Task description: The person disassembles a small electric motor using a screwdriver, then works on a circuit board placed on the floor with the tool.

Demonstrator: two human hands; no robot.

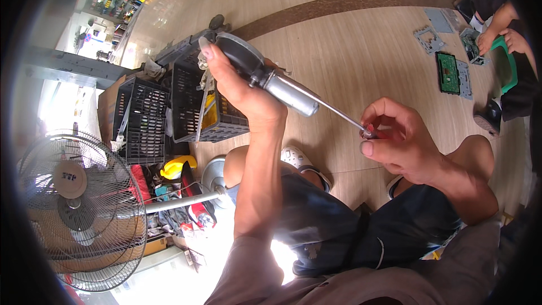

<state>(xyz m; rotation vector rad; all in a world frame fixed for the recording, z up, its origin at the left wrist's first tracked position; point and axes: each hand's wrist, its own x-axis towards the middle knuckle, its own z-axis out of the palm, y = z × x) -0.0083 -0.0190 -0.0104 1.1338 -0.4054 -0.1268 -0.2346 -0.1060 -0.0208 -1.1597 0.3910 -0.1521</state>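
My left hand (254, 97) is wrapped round a geared electric motor (292, 95), raised above my lap. Its silver cylinder points down to the right, and a round black housing forms the upper end. A screwdriver (341, 114) with a long bright shaft is in my right hand (406, 144); the fingers close on its red handle, which is mostly covered. The shaft slants up to the left, alongside the motor. Its tip seems to reach the far side near the black housing, but I cannot tell whether it touches a screw.
Black plastic crates (141, 118) stand on the left, behind a standing fan (73, 192). On the floor at right lie a green circuit board (449, 73) and metal plates (437, 20). Another person's hands (497, 31) work there on a metal casing (471, 45), beside a green frame (504, 65).
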